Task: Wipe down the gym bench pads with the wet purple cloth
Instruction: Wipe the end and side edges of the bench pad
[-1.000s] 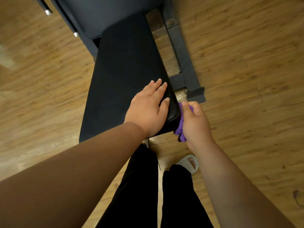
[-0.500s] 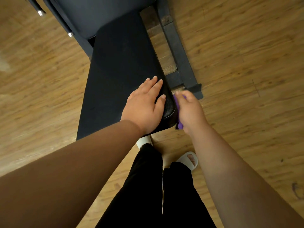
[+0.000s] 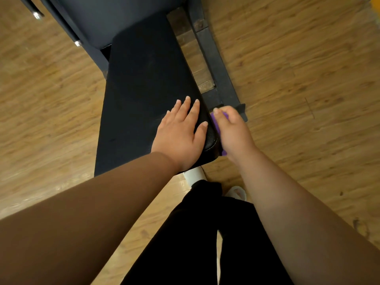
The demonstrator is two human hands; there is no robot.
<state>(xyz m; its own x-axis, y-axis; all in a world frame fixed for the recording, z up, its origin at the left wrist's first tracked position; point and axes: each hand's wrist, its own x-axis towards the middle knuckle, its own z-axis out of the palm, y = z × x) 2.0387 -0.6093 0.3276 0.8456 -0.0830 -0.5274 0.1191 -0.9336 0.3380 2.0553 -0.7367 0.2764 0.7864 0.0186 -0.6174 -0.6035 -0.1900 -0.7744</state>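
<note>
The black seat pad (image 3: 144, 95) of the gym bench runs away from me, with the darker back pad (image 3: 123, 19) rising beyond it. My left hand (image 3: 181, 134) rests flat on the pad's near right corner, fingers straight. My right hand (image 3: 232, 132) grips the purple cloth (image 3: 216, 122) and presses it against the pad's right side edge. Most of the cloth is hidden under that hand; a small purple bit shows below it near the pad's corner.
The bench's black steel frame foot (image 3: 220, 64) lies on the wooden floor (image 3: 308, 79) just right of the pad, close to my right hand. My legs in black trousers and white slippers (image 3: 236, 193) stand at the pad's near end. Chrome-tipped bars (image 3: 37, 15) show top left.
My right hand has slid the cloth forward along the pad's right side edge, away from the near corner. My left hand has stayed flat on the pad.
</note>
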